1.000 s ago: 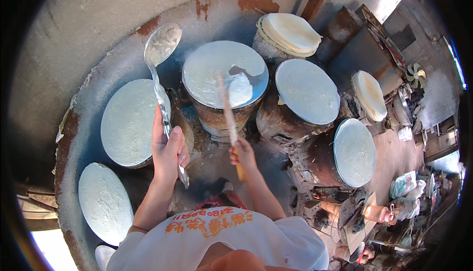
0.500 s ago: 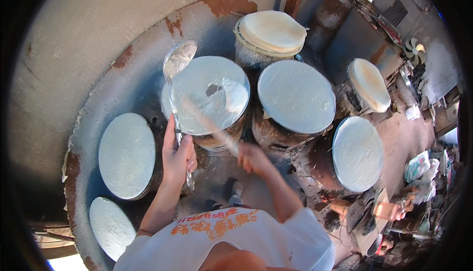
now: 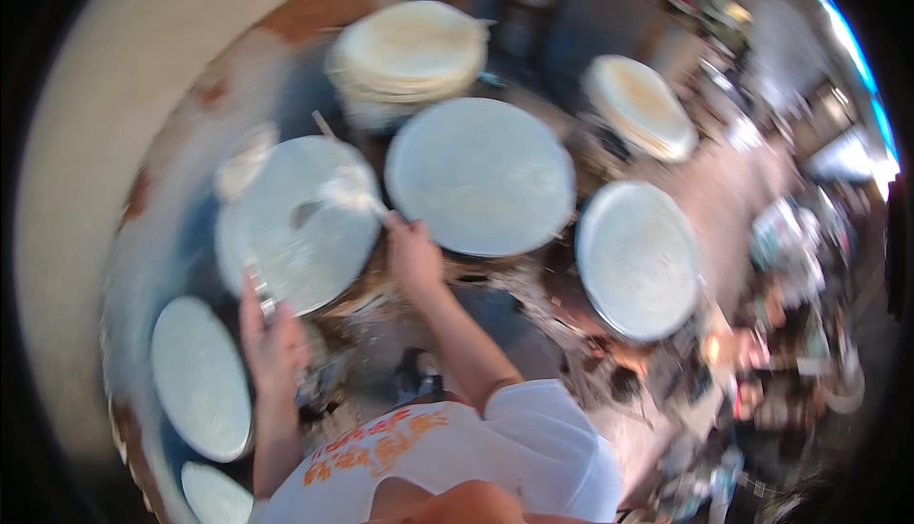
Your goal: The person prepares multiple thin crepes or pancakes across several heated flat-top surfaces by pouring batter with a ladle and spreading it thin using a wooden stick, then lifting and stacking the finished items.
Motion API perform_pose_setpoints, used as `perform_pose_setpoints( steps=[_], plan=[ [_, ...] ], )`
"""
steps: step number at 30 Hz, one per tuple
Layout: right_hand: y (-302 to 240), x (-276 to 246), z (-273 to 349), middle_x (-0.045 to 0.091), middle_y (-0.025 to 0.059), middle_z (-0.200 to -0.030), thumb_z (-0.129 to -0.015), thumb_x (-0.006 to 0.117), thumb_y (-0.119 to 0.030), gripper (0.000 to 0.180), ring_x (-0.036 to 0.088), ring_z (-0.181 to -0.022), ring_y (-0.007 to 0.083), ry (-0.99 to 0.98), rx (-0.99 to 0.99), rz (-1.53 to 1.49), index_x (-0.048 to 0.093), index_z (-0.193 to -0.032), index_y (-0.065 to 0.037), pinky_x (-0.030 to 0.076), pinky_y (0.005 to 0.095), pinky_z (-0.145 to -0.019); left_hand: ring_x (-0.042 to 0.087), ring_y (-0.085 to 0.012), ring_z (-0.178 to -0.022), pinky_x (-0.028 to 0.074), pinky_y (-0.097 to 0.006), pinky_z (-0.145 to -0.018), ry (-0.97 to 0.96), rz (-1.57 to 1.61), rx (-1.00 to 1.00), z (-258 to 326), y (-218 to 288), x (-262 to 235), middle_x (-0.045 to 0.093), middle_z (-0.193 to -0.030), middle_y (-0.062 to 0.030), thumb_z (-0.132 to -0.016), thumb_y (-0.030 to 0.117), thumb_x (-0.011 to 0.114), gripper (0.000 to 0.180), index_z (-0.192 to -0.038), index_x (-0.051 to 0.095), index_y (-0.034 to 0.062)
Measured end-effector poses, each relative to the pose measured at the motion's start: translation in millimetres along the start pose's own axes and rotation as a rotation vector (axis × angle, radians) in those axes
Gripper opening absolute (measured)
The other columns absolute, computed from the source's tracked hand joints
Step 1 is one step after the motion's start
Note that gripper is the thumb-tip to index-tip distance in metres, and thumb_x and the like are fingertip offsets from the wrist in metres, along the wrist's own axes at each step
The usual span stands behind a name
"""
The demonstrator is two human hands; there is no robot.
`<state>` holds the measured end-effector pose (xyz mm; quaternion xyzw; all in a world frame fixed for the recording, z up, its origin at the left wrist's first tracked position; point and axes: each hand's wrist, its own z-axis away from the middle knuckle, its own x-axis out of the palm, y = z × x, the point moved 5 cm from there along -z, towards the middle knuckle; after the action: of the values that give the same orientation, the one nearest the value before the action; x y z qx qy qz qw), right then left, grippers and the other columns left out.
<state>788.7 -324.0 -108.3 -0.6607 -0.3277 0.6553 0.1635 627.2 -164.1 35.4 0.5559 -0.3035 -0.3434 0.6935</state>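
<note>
Pale grey disc [image 3: 295,219] atop the nearest drum-like stand is what I am working on: it sits just ahead of me, left of centre, beside a second disc [image 3: 481,174] on the next stand. My right hand [image 3: 411,256] is closed round a thin stick whose smeared tip [image 3: 347,189] lies over the disc's surface, so I judge I am mid-stroke, spreading or smoothing the wet layer. My left hand [image 3: 271,338] is wrapped round the handle of a long metal ladle [image 3: 259,288] running up past the disc's left edge. As I read it, the next move calls for an even sweep across the rest of the surface without catching the rim. Motion blur softens everything: I cannot make out the stick's tip clearly, the ladle's bowl [image 3: 243,164] is only a pale smudge, and the stands' bodies are hidden beneath their tops.
</note>
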Motion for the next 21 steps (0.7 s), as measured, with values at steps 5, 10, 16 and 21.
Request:
perform_pose_setpoints(
  steps=[5, 10, 16, 21],
  plan=[
    [-39.7, 40.9, -0.1, 0.051, 0.0206, -0.1, -0.086, 0.049, -0.011, 0.032, 0.061, -0.07, 0.038, -0.108, -0.078, -0.03, 0.052, -0.118, -0.012, 0.052, 0.0442, -0.061, 0.029, -0.0024, -0.041, 0.025, -0.017, -0.034, -0.266, 0.255, -0.158, -38.6, -11.7, 55.3, 0.034, -0.061, 0.0045, -0.096, 0.012, 0.046, 0.057, -0.147, 0.022, 0.0196],
    [15.3, -18.1, 26.6, 0.051, 0.0169, -0.096, -0.087, 0.053, -0.016, 0.037, 0.059, -0.065, 0.0371, -0.04, 0.121, 0.028, 0.053, -0.125, -0.016, 0.051, 0.0466, -0.061, 0.034, -0.0059, -0.037, 0.033, -0.02, -0.03, -0.61, 0.974, -0.485, -41.3, 19.8, 42.3, 0.035, -0.059, 0.0014, -0.102, 0.022, 0.032, 0.041, -0.143, 0.03, 0.0254],
    [-16.2, 19.5, 50.7, 0.051, 0.0156, -0.089, -0.087, 0.055, -0.014, 0.036, 0.058, -0.069, 0.0362, -0.056, -0.092, -0.064, 0.056, -0.123, -0.016, 0.05, 0.0445, -0.061, 0.038, -0.0063, -0.042, 0.035, -0.022, -0.035, -0.478, 1.092, -0.531, -71.4, 23.0, 18.5, 0.037, -0.063, 0.0021, -0.102, 0.023, 0.037, 0.019, -0.106, 0.054, 0.0144],
    [-10.6, 10.6, 19.6, 0.05, 0.0141, -0.087, -0.088, 0.053, -0.015, 0.03, 0.057, -0.062, 0.0345, -0.026, -0.299, 0.089, 0.059, -0.118, -0.018, 0.049, 0.0444, -0.054, 0.039, -0.0039, -0.045, 0.034, -0.018, -0.036, -0.346, 1.202, -0.656, -87.0, 6.2, -13.5, 0.038, -0.064, 0.0037, -0.096, 0.013, 0.051, 0.015, -0.104, 0.056, 0.0239]
  ],
)
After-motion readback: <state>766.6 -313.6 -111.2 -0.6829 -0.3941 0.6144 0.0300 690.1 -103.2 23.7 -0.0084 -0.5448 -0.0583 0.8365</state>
